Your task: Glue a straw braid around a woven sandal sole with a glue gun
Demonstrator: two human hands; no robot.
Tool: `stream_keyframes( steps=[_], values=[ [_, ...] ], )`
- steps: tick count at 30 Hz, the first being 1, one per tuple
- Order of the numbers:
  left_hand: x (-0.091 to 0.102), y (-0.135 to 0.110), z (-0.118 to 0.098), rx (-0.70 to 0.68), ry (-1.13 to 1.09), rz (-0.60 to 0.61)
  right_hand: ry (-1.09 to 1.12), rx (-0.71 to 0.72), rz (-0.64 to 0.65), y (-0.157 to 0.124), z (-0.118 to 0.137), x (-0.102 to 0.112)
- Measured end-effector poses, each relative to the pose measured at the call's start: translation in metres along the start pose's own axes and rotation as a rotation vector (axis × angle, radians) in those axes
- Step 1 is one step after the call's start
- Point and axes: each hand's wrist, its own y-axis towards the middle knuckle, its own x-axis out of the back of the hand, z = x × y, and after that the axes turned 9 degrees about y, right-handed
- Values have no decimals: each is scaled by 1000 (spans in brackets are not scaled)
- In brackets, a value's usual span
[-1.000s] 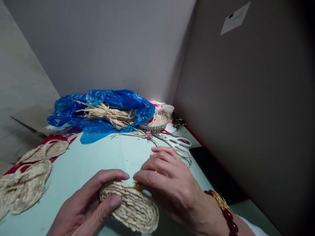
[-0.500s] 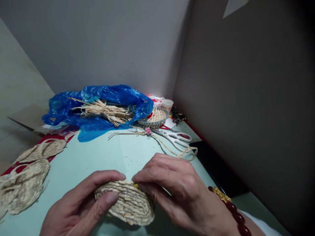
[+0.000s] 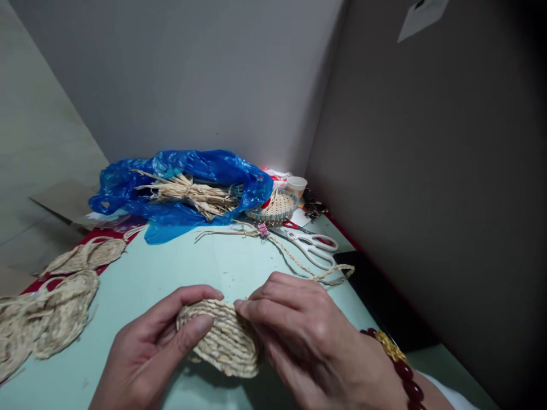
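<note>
Woven straw piece point(image 3: 222, 344) is held just above the near edge of the table point(image 3: 149, 273), tilted, between both hands.

- Left hand point(image 3: 145, 356): the piece is clamped, thumb pressed on the near face, fingers curled over the far rim. Probably braced this way so the rim is steadied for the other hand.
- Right hand point(image 3: 314, 341): thumb and forefinger are pinched together at the piece's right rim. Whether a strand is caught in the pinch cannot be told, because the fingers cover it. A bead bracelet point(image 3: 395, 361) is worn on this wrist.
- Braided cord point(image 3: 299, 263): one, laid across the table from a pink clip point(image 3: 262, 230) to a loop just beyond the right hand, apparently clipped so the braid is kept from unravelling.
- Scissors point(image 3: 314, 249): one pair, laid shut beside the cord, within reach.
- Further back: one small basket point(image 3: 277, 206), one paper cup point(image 3: 296, 184), one blue plastic bag point(image 3: 179, 219) with one tied bundle of raw straw point(image 3: 192, 193) on it.
- Far left: flat woven pieces point(image 3: 66, 307) are stacked out of the way. At least three are counted, but the overlap makes the total uncertain.
</note>
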Motion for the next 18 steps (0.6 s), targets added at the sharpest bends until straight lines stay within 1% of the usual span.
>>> stream_keyframes(
  steps=[3,6,10,12,14,16,18],
  values=[
    [1,5,2,0,-49,65,51,-32,-38,0,-5,-5],
    [2,11,4,-5,-80,97,97,-87,-77,0,-10,-11],
    [3,18,4,-48,-62,188,151,-184,-124,2,-12,-14],
    [5,20,3,-79,-28,216,166,-222,-109,2,-10,-14],
    [6,21,2,-144,39,220,179,-246,-84,2,-8,-13],
    [6,22,2,-224,121,213,184,-247,-64,2,-7,-13],
    [5,21,3,-269,195,213,186,-233,-44,1,-8,-13]
  ],
)
